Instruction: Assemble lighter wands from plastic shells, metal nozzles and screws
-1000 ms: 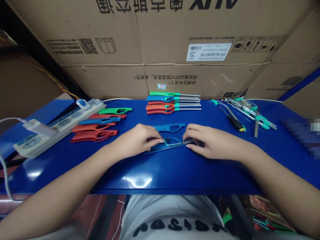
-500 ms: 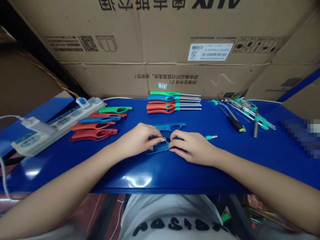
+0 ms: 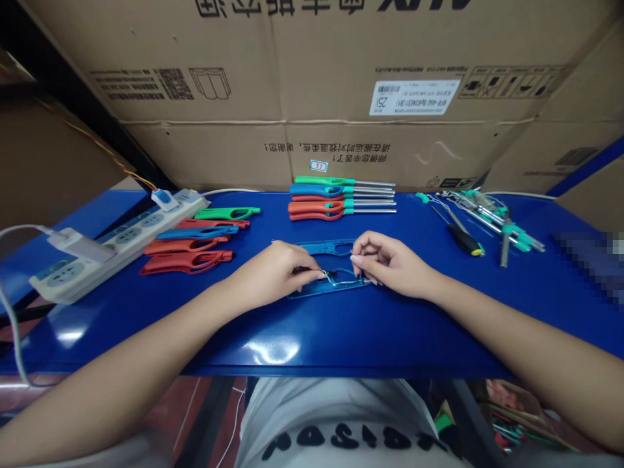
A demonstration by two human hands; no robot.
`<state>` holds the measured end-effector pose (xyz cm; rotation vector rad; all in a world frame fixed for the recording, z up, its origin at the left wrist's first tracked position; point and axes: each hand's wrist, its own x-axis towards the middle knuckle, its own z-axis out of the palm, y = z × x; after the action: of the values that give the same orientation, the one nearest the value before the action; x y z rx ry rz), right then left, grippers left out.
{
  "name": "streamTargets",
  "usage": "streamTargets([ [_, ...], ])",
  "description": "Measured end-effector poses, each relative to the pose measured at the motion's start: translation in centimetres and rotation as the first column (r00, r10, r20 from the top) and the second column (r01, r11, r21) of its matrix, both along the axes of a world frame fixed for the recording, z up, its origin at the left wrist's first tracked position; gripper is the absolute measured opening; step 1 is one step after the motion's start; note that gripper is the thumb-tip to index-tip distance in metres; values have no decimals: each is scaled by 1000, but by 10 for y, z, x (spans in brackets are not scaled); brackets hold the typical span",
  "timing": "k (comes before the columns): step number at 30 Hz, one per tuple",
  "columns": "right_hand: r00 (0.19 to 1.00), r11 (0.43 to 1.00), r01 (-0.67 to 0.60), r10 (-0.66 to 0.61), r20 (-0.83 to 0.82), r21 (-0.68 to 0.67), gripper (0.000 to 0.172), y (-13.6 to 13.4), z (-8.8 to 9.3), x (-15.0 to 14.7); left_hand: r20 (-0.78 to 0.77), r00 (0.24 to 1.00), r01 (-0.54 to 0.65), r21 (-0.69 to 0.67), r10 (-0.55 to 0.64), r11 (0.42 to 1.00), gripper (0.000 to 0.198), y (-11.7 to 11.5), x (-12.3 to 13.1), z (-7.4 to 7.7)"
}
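A blue half shell of a long-nosed lighter [image 3: 312,292] lies on the table, its hollow side up, between my hands. Thin pale wires [image 3: 336,282] and a small dark part run along inside it. My left hand [image 3: 287,268] pinches the wires over the handle end, thumb against forefinger. At the nozzle end, the curled fingers of my right hand [image 3: 390,265] are closed; what they pinch is too small to make out. They hide the metal tube there. Just behind lies the other blue half shell [image 3: 316,247].
Several finished-looking lighters [image 3: 316,209] lie stacked at the back. Several coloured handle shells [image 3: 188,261] are by the white power strip [image 3: 63,284] at left. A screwdriver [image 3: 463,240] and a pile of metal tubes with wires [image 3: 497,221] lie right, before a cardboard panel [image 3: 273,84].
My right hand has moved right and slightly up along the shell, uncovering the wires and the trigger opening. The metal tube's tip is now hidden. My left hand stays nearly in place.
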<state>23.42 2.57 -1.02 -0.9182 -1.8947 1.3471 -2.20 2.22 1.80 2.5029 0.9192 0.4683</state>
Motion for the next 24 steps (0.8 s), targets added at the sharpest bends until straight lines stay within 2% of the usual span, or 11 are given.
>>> streamTargets([
  [8, 984, 985, -77, 49, 173, 158, 21, 0, -4, 2, -6, 1000, -5, -5, 5, 1000, 18, -4, 2, 3],
  [13, 953, 898, -210, 101, 285, 387, 9, 1, -3, 3, 1, 1000, -21, -16, 21, 1000, 18, -5, 2, 3],
  [20, 942, 891, -252, 137, 306, 377, 14, -1, 1, 4, -19, 1000, -20, -3, 20, 1000, 19, -6, 3, 2],
  [24, 946, 890, -255, 148, 290, 377, 8, 0, 1, 5, -47, 999, -17, 22, 18, 1000, 16, -6, 3, 0],
])
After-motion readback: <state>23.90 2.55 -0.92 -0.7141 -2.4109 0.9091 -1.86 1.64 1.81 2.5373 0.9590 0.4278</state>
